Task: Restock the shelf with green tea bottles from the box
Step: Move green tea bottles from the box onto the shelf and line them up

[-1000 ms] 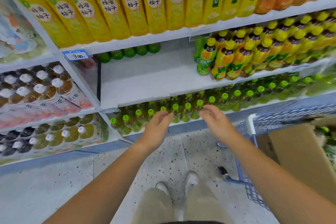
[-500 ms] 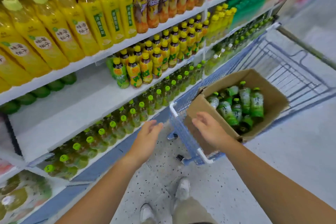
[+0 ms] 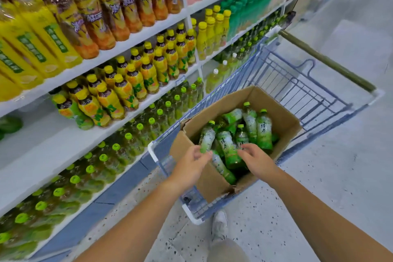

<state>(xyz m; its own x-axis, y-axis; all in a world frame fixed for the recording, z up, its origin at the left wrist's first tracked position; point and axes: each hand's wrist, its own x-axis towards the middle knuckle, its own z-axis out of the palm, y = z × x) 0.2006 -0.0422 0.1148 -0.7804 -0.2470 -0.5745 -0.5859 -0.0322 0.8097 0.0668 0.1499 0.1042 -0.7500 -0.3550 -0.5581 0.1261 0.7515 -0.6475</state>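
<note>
Both hands in the cardboard box (image 3: 285,121): left hand (image 3: 192,166) fingers curl on one green tea bottle (image 3: 206,138), right hand (image 3: 256,159) spread over another (image 3: 228,148); roughly seven bottles visible beyond the fingertips, box inside one blue cart (image 3: 297,83)

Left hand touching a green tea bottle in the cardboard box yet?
Touching. Head view: left hand fingertips lie on the lower end of a green-capped green tea bottle in the brown cardboard box; no gap shows.
</note>
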